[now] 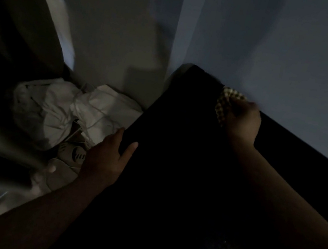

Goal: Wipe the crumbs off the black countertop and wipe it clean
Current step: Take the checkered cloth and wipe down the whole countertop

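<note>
Gripped in right hand (pixel 243 120), fingers curled round it: checked cloth (pixel 224 104), bunched, long axis running from wall (pixel 289 58) toward viewer, free part pointing left past the fingers. Placed on black countertop (pixel 169 190) at far edge, just beside wall. Left hand (pixel 107 158): relaxed, holding nothing, resting on countertop's left edge, thumb on top. Crumbs: too dark to tell. Beyond left edge: crumpled white material (pixel 63 111).

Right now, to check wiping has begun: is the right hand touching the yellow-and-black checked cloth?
Touching. The head view shows the right hand curled round the yellow-and-black checked cloth, holding it on the flat black countertop beside the wall.
</note>
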Action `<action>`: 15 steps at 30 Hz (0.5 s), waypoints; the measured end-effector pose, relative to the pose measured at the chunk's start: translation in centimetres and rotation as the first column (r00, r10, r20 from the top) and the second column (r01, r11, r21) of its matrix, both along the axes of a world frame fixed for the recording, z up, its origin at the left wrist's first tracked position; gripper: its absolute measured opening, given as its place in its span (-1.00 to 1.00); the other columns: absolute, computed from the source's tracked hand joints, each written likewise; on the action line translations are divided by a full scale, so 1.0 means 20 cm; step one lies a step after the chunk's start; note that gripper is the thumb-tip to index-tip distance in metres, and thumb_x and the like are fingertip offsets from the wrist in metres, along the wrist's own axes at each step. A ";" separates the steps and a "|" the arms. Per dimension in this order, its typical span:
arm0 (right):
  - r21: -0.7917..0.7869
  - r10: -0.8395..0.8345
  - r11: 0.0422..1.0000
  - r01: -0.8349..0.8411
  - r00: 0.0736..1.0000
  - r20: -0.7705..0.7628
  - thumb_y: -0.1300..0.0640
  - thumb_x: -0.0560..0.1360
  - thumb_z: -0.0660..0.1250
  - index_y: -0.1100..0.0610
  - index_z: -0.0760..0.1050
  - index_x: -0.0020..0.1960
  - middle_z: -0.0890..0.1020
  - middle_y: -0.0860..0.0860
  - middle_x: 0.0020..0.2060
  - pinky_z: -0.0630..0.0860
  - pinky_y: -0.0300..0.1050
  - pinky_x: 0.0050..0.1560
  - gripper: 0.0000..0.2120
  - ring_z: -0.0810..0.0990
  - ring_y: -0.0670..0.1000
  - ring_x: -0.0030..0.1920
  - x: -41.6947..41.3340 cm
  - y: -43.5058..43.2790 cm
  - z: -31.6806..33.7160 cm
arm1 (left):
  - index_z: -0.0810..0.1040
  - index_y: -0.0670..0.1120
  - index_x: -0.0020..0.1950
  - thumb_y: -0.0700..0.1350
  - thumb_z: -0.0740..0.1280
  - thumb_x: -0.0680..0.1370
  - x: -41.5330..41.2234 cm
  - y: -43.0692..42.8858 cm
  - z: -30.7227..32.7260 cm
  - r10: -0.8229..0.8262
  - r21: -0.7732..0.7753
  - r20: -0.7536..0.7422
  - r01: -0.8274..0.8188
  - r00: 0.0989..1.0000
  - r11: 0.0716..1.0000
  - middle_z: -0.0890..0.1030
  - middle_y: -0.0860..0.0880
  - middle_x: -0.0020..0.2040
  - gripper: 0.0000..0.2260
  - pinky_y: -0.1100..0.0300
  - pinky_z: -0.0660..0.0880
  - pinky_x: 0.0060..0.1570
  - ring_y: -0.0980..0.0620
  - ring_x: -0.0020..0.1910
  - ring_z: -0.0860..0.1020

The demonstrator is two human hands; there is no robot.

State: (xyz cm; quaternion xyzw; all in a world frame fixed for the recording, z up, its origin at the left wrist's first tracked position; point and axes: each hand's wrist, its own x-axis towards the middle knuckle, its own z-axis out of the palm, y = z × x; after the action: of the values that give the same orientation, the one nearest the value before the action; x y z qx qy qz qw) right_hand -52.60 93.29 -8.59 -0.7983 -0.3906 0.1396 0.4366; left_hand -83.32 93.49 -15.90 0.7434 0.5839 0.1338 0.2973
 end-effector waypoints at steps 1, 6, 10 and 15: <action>-0.014 -0.016 1.000 0.016 1.000 -0.007 0.06 0.53 0.32 0.13 0.63 0.12 0.67 0.02 0.02 0.59 0.00 0.10 -0.76 0.66 0.04 0.04 0.05 0.08 -0.03 | 0.33 0.04 0.40 0.47 -0.09 0.42 0.00 0.01 0.01 0.032 -0.012 0.002 -0.032 0.999 0.999 0.57 -0.10 0.16 -0.27 0.00 0.48 0.05 -0.15 0.10 0.54; -0.238 -0.050 0.966 0.100 0.977 0.206 -0.13 0.54 0.26 0.23 0.58 0.14 0.56 0.24 0.09 0.49 0.10 0.15 -0.56 0.54 0.26 0.08 0.18 0.29 -0.11 | 0.41 0.04 0.25 0.50 -0.09 0.39 0.01 -0.01 0.06 0.061 -0.085 0.002 -0.061 0.998 0.995 0.59 -0.02 -0.05 -0.29 0.05 0.47 -0.09 -0.07 -0.06 0.57; -0.291 -0.064 0.948 0.130 0.972 0.226 -0.13 0.54 0.28 0.25 0.56 0.14 0.48 0.22 0.18 0.46 0.11 0.17 -0.55 0.48 0.25 0.16 0.15 0.37 -0.17 | 0.46 0.03 0.05 0.44 -0.07 0.44 0.02 -0.02 0.08 0.083 -0.043 -0.006 -0.083 0.997 0.996 0.53 0.07 -0.20 -0.41 0.14 0.31 -0.23 0.02 -0.19 0.51; -0.189 -0.066 0.974 0.122 0.958 0.279 0.00 0.55 0.30 0.27 0.59 0.09 0.49 0.22 0.15 0.39 -0.01 0.12 -0.66 0.44 0.23 0.18 0.09 0.43 -0.23 | 0.44 0.05 0.07 0.39 -0.06 0.43 0.04 -0.01 0.09 0.076 -0.038 -0.033 -0.077 0.997 0.996 0.45 0.13 -0.21 -0.46 0.16 0.25 -0.25 0.07 -0.21 0.44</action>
State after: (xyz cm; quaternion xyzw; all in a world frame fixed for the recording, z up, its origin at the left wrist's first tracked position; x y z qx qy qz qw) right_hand -50.77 101.91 -13.10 -0.8683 -0.3917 0.0475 0.3007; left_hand -82.59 93.32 -14.03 0.7164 0.6191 0.1221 0.2975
